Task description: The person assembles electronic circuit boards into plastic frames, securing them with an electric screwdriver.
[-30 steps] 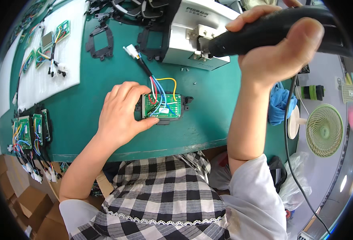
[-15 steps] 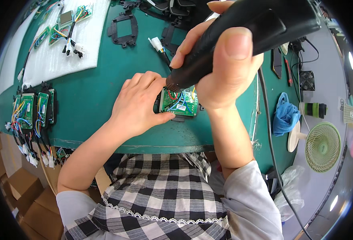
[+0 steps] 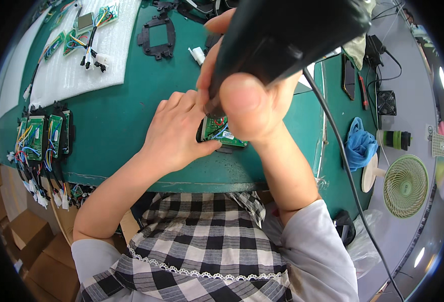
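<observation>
In the head view, the green circuit board (image 3: 216,130), near the front edge of the bench (image 3: 116,131), is now covered further as the black handheld tool (image 3: 287,38), gripped by the right hand (image 3: 254,108), is brought across; the board is clasped by the left hand (image 3: 174,128). Work there seems under way; tip contact cannot be told.

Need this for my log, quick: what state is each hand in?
Left hand: holding the green circuit board by its left end.
Right hand: closed around the black handheld tool.
</observation>
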Tool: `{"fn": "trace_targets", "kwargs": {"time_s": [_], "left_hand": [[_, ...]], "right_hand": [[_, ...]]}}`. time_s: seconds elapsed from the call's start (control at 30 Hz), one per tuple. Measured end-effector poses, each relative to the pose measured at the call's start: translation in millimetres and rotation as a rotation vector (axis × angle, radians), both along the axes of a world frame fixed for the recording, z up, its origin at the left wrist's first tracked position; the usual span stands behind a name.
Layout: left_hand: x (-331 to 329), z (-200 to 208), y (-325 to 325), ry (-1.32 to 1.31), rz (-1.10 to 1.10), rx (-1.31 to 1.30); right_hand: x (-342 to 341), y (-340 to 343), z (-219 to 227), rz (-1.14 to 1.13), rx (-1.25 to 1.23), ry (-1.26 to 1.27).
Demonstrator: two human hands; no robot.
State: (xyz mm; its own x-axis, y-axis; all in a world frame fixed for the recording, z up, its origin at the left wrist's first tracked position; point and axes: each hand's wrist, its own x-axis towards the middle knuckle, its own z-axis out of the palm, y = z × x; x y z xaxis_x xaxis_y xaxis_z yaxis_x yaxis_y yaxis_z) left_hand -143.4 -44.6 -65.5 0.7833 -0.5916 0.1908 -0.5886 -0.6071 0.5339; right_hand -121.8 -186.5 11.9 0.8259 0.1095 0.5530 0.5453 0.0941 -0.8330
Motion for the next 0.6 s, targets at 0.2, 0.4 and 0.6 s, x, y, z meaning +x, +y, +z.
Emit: {"fn": "trace_targets", "kwargs": {"time_s": [0.2, 0.4, 0.6], "left_hand": [[1.5, 8.4, 1.0, 0.109, -0.007, 0.019], [0.6, 3.7, 2.5, 0.069, -0.003, 0.033], [-0.7, 3.5, 2.1, 0.089, 0.005, 0.029]], "right_hand": [[9.8, -60.2, 38.2, -0.564, -0.057, -0.234], [14.7, -88.1, 57.8, -0.768, -0.225, -0.379], [16.6, -79.6, 44.4, -0.754, -0.111, -0.272]]}}
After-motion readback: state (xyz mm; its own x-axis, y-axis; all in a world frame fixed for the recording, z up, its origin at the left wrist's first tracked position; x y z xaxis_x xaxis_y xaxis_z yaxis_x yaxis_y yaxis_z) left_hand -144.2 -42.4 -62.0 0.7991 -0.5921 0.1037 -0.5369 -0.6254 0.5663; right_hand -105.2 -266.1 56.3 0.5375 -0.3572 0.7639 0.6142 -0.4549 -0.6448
